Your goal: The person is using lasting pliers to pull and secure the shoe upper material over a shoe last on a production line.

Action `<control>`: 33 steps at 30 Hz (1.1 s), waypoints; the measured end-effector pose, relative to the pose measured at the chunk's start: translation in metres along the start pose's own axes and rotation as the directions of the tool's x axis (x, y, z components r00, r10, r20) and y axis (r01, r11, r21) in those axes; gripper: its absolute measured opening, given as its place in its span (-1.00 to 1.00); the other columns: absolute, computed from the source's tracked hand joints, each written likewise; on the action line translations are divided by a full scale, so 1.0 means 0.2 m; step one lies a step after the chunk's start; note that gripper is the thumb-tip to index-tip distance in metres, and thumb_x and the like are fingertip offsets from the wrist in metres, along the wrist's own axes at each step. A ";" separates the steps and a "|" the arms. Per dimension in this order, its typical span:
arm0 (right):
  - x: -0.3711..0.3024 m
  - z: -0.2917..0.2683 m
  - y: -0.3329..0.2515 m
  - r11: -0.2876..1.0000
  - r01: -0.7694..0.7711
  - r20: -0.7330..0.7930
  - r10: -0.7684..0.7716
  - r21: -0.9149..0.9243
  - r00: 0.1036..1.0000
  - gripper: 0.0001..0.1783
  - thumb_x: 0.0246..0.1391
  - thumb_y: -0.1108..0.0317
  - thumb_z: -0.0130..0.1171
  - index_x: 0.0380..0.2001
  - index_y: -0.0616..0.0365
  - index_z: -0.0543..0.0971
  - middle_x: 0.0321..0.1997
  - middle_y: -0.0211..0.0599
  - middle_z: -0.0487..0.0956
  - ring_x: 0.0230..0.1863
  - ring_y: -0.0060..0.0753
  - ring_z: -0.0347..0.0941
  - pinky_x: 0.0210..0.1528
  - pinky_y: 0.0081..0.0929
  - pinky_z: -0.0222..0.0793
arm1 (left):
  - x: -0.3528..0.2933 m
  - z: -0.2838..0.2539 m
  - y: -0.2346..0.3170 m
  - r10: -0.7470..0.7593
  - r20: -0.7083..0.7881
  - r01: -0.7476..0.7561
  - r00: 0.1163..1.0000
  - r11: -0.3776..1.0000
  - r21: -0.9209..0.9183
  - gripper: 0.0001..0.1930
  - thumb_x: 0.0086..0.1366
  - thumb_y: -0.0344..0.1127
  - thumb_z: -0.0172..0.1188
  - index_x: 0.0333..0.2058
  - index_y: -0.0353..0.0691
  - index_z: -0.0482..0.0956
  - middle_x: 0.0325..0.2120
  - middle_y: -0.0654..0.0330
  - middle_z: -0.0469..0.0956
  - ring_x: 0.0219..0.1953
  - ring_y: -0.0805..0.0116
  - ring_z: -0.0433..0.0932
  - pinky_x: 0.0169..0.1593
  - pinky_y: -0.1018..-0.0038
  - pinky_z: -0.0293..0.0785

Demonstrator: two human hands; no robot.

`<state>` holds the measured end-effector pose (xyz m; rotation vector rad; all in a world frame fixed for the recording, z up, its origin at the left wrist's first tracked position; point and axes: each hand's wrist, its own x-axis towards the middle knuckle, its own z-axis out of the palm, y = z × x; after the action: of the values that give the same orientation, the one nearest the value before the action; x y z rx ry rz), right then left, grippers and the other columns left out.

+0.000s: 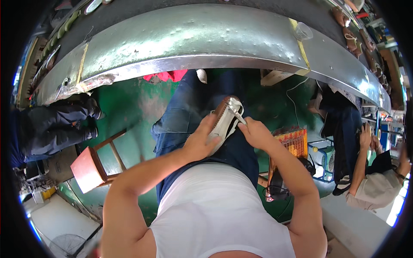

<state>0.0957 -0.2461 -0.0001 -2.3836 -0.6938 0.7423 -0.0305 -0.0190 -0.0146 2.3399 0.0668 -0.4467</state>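
Left grip (201, 138) clasped white shoe (224, 124) along its side, forearm slanting inward; right grip (257, 134) wrapped round metal tool (237, 114), tip at shoe's toe, elbow bent outward; shoe sat over blue trousers (173, 123)

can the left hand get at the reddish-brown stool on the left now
Probably not without letting go: the left hand holds the white shoe, where the right hand has a metal tool. Otherwise, the way to the reddish-brown stool looks free, though distance is unclear.
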 end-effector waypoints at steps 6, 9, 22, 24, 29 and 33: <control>-0.15 -0.16 -0.04 0.925 -0.226 0.115 0.200 0.307 0.973 -0.65 0.23 0.14 0.15 -0.24 0.27 0.49 -0.55 -0.20 0.59 -0.47 -0.36 0.58 -0.32 -0.40 0.46 | 0.09 -0.14 -0.01 -0.225 0.159 0.262 0.961 0.928 -0.264 0.03 0.04 0.02 0.42 0.32 -0.44 0.09 0.02 -0.31 0.50 0.11 -0.17 0.49 0.20 0.23 0.38; -0.21 -0.23 -0.07 0.924 -0.168 0.038 0.166 0.344 0.985 -0.70 0.19 0.26 0.16 -0.10 0.25 0.51 -0.48 -0.15 0.61 -0.39 -0.23 0.61 -0.25 -0.33 0.47 | 0.05 -0.46 0.13 -0.182 0.311 0.195 0.933 0.981 -0.011 -0.04 0.04 -0.08 0.43 0.29 -0.49 0.15 0.03 -0.26 0.50 0.02 -0.12 0.55 0.11 0.22 0.43; 0.03 -0.22 -0.24 0.951 0.234 0.177 -0.199 -0.202 0.964 -0.71 0.12 0.39 0.14 -0.10 0.29 0.51 -0.22 0.12 0.57 -0.16 0.19 0.53 -0.08 -0.08 0.46 | -0.12 -0.29 -0.16 0.405 -0.111 -0.215 0.907 0.675 0.706 -0.35 0.13 -0.41 0.07 0.22 -0.55 0.25 0.14 -0.14 0.42 0.08 0.02 0.44 0.13 0.26 0.30; 0.09 -0.29 -0.32 0.974 0.125 0.450 -0.028 -0.188 0.892 -0.75 0.13 0.36 0.14 -0.18 0.30 0.53 -0.29 0.06 0.61 -0.25 0.03 0.59 -0.15 -0.12 0.49 | -0.14 -0.27 -0.16 0.431 -0.136 -0.213 0.892 0.667 0.714 -0.37 0.15 -0.40 0.05 0.21 -0.54 0.27 0.14 -0.13 0.42 0.08 0.01 0.44 0.13 0.24 0.29; 0.25 -0.39 -0.38 0.985 -0.056 0.688 0.156 -0.165 0.709 -0.74 0.13 0.27 0.14 -0.30 0.29 0.56 -0.45 -0.15 0.62 -0.45 -0.29 0.59 -0.33 -0.27 0.49 | -0.16 -0.24 -0.18 0.465 -0.205 -0.202 0.861 0.683 0.702 -0.42 0.16 -0.38 0.03 0.18 -0.47 0.33 0.14 -0.12 0.43 0.06 0.03 0.46 0.11 0.20 0.30; 0.27 -0.54 -0.11 0.990 -0.126 0.635 0.061 0.059 0.770 -0.77 0.14 0.25 0.17 -0.34 0.22 0.59 -0.54 -0.35 0.59 -0.49 -0.52 0.52 -0.42 -0.46 0.42 | -0.18 -0.23 -0.19 0.482 -0.231 -0.192 0.845 0.677 0.710 -0.43 0.16 -0.38 0.03 0.17 -0.46 0.34 0.16 -0.11 0.43 0.07 0.03 0.47 0.11 0.18 0.30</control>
<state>0.1952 -0.2347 0.0695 -2.0665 -0.7710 1.6282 -0.0562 0.0436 0.0026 3.0309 -0.4149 0.2825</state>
